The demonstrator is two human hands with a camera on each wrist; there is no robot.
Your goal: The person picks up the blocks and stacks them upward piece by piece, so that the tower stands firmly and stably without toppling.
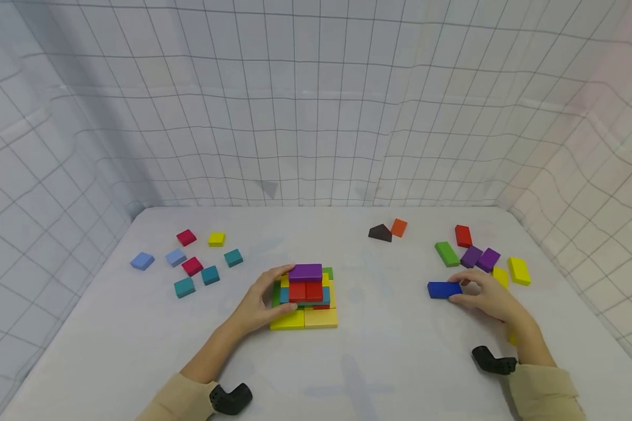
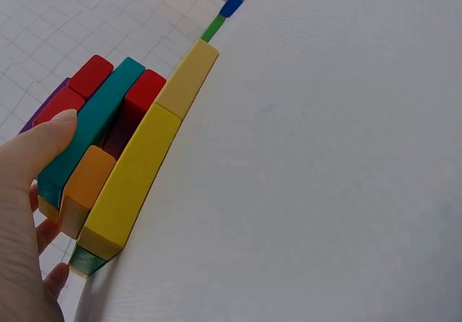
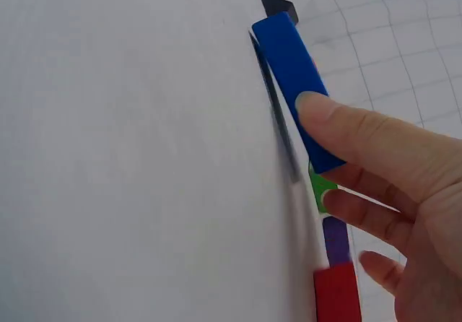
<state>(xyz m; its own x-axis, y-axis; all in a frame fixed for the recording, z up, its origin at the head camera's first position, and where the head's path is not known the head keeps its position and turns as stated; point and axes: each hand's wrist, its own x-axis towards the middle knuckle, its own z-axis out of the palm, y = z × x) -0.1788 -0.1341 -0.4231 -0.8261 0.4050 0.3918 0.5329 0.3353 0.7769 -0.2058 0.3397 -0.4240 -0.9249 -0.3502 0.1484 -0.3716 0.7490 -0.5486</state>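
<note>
A layered stack of coloured wooden blocks stands mid-table, with a purple block (image 1: 305, 273) on top and two red blocks (image 1: 297, 292) below it. Lower down show a teal block (image 2: 94, 127), a yellow block (image 2: 133, 181) and a pale yellow block (image 1: 321, 317). My left hand (image 1: 255, 301) grips the stack's left side, thumb at the front on a red block and fingers reaching behind. On the right, my right hand (image 1: 484, 295) pinches a blue block (image 3: 292, 84) by one end. The right wrist view shows the block slightly off the table, above its reflection.
Teal blocks (image 1: 184, 287), light blue, crimson and yellow blocks lie scattered at the left. A dark brown piece (image 1: 381, 233) and an orange block (image 1: 398, 227) lie at the back. Green (image 1: 447, 254), red, purple and yellow blocks surround my right hand. Gridded white sheets enclose the table.
</note>
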